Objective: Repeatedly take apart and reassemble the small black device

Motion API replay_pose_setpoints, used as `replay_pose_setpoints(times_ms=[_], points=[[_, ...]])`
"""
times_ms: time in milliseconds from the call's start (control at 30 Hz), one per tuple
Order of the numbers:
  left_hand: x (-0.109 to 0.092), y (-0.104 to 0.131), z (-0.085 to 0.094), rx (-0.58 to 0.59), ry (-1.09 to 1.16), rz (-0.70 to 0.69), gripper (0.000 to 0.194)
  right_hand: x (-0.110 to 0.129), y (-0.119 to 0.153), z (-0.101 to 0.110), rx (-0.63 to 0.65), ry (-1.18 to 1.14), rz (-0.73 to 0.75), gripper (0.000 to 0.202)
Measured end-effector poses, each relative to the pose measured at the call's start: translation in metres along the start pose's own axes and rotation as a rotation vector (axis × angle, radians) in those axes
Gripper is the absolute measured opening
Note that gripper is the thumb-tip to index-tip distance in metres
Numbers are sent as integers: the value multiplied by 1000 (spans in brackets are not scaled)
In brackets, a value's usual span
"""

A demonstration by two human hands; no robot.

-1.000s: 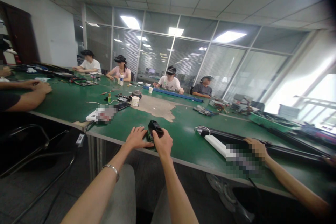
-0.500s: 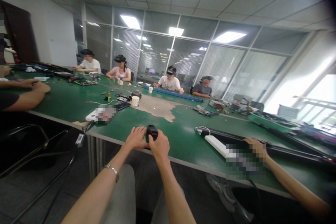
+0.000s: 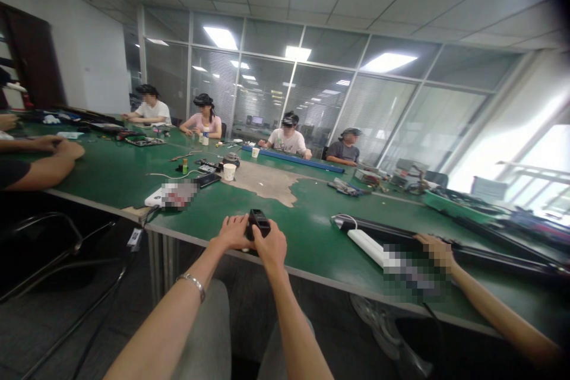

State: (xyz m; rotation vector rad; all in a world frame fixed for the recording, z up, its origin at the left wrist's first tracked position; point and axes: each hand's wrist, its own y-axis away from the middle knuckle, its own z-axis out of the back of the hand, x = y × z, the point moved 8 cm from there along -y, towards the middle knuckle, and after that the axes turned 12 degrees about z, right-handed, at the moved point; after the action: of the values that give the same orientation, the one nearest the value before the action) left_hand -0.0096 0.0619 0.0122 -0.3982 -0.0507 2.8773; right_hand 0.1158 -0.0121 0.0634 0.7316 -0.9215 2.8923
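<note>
A small black box-shaped device [image 3: 258,221] with recesses in its top is held between my two hands near the front edge of the green table [image 3: 307,237]. My right hand [image 3: 272,243] wraps its right side, the thumb lying across the near face. From the left, my left hand [image 3: 232,233] presses against it with bent fingers, the thumb reaching toward its lower near corner. The device's underside and much of its sides are hidden by my hands. Below my left hand, a tiny pale spot [image 3: 245,249] shows at the table edge, too small to name.
A white power strip [image 3: 367,247] and another person's hand [image 3: 434,252] are to the right. Left of me lie a white power strip [image 3: 155,196] and a paper cup [image 3: 229,172]. A green tray [image 3: 458,205] stands far right. Several people sit around the table.
The black device has tipped slightly and turned, showing more of its top. My hands have shifted a little with it and keep their hold.
</note>
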Motion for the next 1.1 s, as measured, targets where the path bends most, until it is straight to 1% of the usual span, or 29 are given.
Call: replay_pose_setpoints(times_ms=[100,167,233,400,467,533,600,700,800,900,967,1033,1100], points=[[-2,-1,5,-23,5,15,99,-3,-9,12,-82,-99,14,54],[-4,0,7,-36,11,16,97,-13,-14,20,-135,-145,-15,53],[-6,0,9,-42,16,24,98,-28,-17,26,-165,-143,-64,51],[-6,0,14,-77,25,47,116,-67,-13,23,-108,-27,-144,51],[-6,1,15,-86,26,45,118,-76,-8,20,-96,-9,-152,52],[-7,3,15,-83,24,40,115,-81,-4,15,-83,11,-151,54],[-7,4,14,-86,25,37,111,-82,-1,12,-82,35,-139,59],[-8,6,14,-119,35,39,107,-78,4,11,-112,106,-80,68],[-9,6,12,-131,45,33,108,-75,6,10,-119,145,-15,64],[-11,5,9,-115,56,-5,108,-78,5,10,-113,75,-53,59],[-11,5,8,-102,60,-18,107,-78,2,14,-146,-11,-106,58],[-11,5,8,-101,58,-15,106,-70,-3,21,-192,-98,-115,58],[-10,4,7,-104,54,-10,104,-56,-7,26,-215,-156,-82,56]])
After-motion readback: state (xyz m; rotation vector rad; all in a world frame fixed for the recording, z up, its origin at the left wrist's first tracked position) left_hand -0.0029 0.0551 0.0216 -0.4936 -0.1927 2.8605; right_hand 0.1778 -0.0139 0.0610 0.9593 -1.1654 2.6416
